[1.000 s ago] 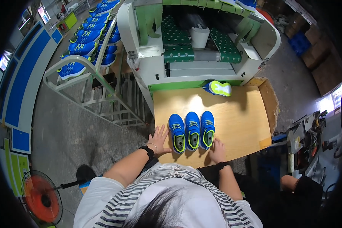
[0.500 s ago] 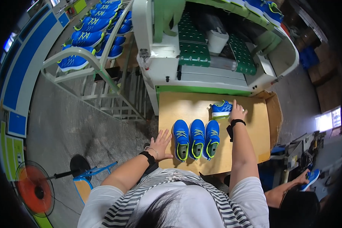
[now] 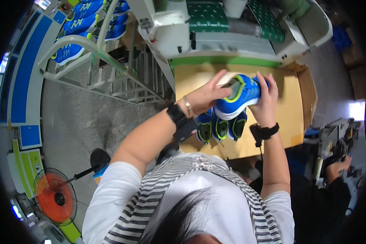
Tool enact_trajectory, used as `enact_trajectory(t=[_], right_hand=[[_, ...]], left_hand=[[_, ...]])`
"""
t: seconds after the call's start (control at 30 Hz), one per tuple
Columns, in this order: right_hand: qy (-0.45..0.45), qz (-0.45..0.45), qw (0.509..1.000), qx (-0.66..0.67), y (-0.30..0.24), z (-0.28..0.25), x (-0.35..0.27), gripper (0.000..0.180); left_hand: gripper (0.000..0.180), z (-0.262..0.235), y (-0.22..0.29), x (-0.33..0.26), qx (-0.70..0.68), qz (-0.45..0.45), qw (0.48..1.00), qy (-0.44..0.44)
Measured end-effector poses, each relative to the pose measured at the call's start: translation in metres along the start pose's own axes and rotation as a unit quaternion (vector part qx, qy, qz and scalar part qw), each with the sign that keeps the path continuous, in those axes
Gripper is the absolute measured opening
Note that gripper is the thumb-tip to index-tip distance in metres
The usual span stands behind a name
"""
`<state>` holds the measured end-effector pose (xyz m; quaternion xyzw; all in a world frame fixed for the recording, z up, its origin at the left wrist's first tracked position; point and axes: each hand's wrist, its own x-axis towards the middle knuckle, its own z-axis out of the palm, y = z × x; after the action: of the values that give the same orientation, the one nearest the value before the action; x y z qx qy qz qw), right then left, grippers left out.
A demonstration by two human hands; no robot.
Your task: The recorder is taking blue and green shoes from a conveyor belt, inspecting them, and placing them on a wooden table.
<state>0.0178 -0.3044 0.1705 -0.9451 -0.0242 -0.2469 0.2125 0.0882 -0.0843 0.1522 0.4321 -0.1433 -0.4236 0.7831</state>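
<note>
A blue sneaker (image 3: pixel 245 96) with a white sole and a yellow-green collar is held up over the table, its opening tilted toward my left hand. My right hand (image 3: pixel 266 101) wraps around its toe end. At the heel, my left hand (image 3: pixel 209 94) grips the collar, thumb and fingers apart around the edge. Below the held shoe, three more blue sneakers (image 3: pixel 221 129) stand side by side on the wooden tabletop (image 3: pixel 278 134), toes away from me. Their front parts are partly hidden by the held shoe and my left hand.
Beyond the table stands a machine with green perforated belts (image 3: pixel 208 18). A metal rack (image 3: pixel 103 61) bearing several blue sneakers is at the far left. A cardboard piece (image 3: pixel 307 91) borders the table's right side. An orange fan (image 3: pixel 55 197) stands lower left; a co-worker's hand (image 3: pixel 339 166) shows at right.
The sneaker at the table's far side has been lifted toward me by my right hand. My left hand has left the table's left edge and taken hold of its heel. The view has shifted.
</note>
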Motion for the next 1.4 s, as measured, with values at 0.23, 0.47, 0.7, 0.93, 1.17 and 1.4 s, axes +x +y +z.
enact_trajectory(t=[0.23, 0.47, 0.7, 0.93, 1.17, 1.4], right_hand=[[-0.081, 0.269, 0.934, 0.221, 0.027, 0.064, -0.138, 0.084], [0.021, 0.36, 0.874, 0.326, 0.002, 0.081, -0.157, 0.077], [0.185, 0.183, 0.915, 0.307, 0.022, 0.003, 0.011, 0.058], [0.211, 0.069, 0.964, 0.145, 0.11, 0.018, 0.221, 0.067], [0.155, 0.163, 0.971, -0.083, 0.075, 0.106, 0.177, 0.081], [-0.113, 0.184, 0.965, -0.152, 0.075, 0.132, 0.036, 0.081]], left_hand=[[0.077, 0.027, 0.036, 0.048, -0.018, 0.101, 0.993, 0.055], [0.087, -0.046, 0.102, 0.15, 0.434, 0.353, 0.71, 0.428], [0.091, -0.056, 0.113, 0.145, 0.436, 0.308, 0.747, 0.396], [0.082, -0.049, -0.016, 0.029, 0.55, 0.188, 0.778, 0.239], [0.091, -0.096, -0.133, -0.082, 0.702, -0.195, 0.67, 0.144], [0.111, -0.096, -0.144, -0.097, 0.725, -0.231, 0.648, 0.032]])
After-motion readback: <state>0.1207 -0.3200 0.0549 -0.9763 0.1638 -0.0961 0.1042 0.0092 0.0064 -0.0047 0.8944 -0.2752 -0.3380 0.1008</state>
